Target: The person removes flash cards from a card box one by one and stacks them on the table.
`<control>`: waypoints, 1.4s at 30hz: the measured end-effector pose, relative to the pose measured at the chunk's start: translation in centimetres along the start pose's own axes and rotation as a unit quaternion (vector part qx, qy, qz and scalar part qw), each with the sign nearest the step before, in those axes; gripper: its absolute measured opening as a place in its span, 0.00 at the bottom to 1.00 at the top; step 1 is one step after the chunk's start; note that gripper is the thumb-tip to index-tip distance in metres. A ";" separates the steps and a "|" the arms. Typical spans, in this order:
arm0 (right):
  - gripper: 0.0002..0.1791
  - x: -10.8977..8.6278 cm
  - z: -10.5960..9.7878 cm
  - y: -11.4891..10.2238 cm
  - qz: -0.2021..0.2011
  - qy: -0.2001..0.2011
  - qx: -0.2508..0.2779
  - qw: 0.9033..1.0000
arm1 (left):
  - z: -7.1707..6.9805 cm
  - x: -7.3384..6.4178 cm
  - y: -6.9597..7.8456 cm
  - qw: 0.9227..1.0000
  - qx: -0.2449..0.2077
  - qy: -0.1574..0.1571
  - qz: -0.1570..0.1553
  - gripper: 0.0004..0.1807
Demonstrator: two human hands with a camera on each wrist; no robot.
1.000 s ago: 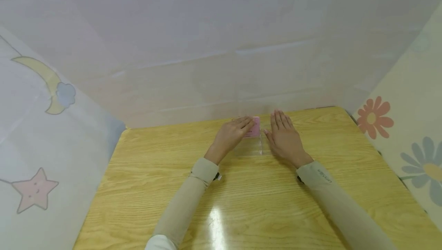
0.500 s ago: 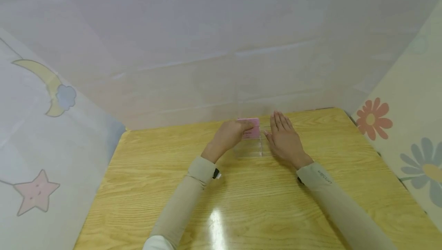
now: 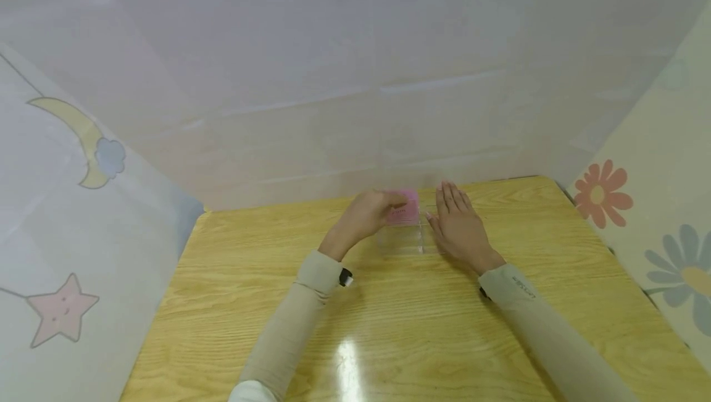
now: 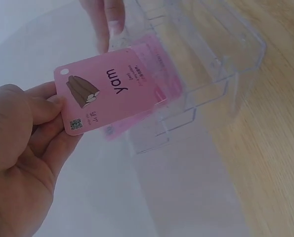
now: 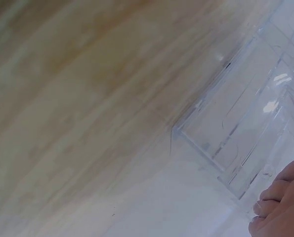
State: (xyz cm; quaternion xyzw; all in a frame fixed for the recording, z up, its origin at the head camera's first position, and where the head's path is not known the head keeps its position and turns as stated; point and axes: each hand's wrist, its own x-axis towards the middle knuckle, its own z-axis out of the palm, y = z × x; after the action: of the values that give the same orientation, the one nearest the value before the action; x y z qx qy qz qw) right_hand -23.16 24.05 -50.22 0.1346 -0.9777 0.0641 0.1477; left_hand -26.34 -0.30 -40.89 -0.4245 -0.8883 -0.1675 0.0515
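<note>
My left hand (image 3: 358,220) pinches the near end of a pink flash card (image 4: 107,94), thumb against the printed face. The card reads "yam" and shows brown tubers beside a small code. Its far end reaches into a clear plastic stepped stand (image 4: 235,44), overlapping another pink card (image 4: 170,74) behind it. Straight-fingered, my right hand (image 3: 460,226) lies along the right part of the stand. In the right wrist view its curved fingertips (image 5: 267,207) appear beside the clear stand (image 5: 201,121); whether they touch it I cannot tell.
The stand is near the back edge of a wood-grain table (image 3: 266,278). Behind it hangs a pale cloth wall (image 3: 311,112). Printed side panels border the table, one with a moon (image 3: 78,127), the other with flowers (image 3: 605,192).
My left hand's fingers lay over the pink cards earlier; now the hand sits slightly further left, thumb across the card, and more pink shows. My right hand has hardly moved.
</note>
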 end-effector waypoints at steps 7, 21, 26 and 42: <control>0.39 0.0 0.0 0.1 0.000 -0.001 0.002 1.000 | -0.8 0.0 0.1 1.000 -0.012 -0.007 -0.012 0.19; 0.39 -0.2 -0.1 -0.2 -0.001 -0.002 0.006 1.000 | -2.5 -1.4 -0.9 0.990 -0.132 0.038 -0.014 0.19; 0.39 -0.1 -0.4 0.0 -0.004 -0.007 0.003 1.000 | -3.0 -2.2 -2.0 0.980 -0.186 0.053 -0.037 0.20; 0.40 0.0 -0.4 0.0 -0.003 -0.008 0.006 1.000 | -3.5 -5.9 -6.3 0.945 -0.288 0.021 -0.152 0.15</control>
State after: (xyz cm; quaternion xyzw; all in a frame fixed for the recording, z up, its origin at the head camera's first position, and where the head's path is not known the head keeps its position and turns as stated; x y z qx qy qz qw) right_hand -23.08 24.09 -49.80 0.1387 -0.9781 0.0688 0.1393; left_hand -27.65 -9.46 -40.60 -0.2780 -0.8550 -0.4304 -0.0806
